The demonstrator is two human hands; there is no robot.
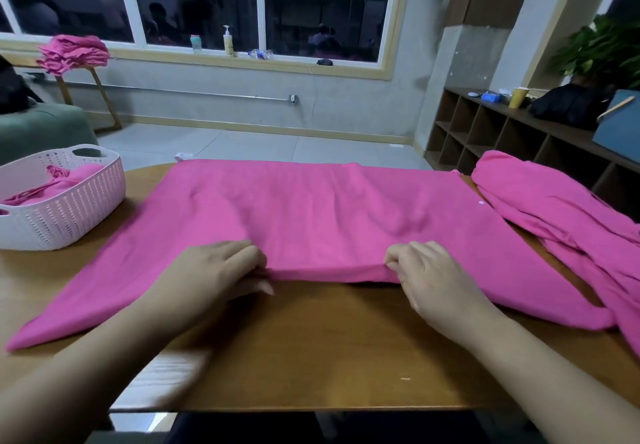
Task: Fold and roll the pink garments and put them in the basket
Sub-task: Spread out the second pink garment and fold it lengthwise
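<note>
Pinching the near edge of the pink garment [311, 215], left hand [214, 267] and right hand [429, 277], each grip grasping fabric

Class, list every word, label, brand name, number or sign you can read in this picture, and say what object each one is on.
No text can be read anywhere in this view.
Pump bottle on the windowsill: any label is too small and blurred to read.
Small teal-capped bottle beside it: label blurred.
Blue box on the shelf unit: no legible print.
Pink garment and white basket: no visible lettering.
</note>
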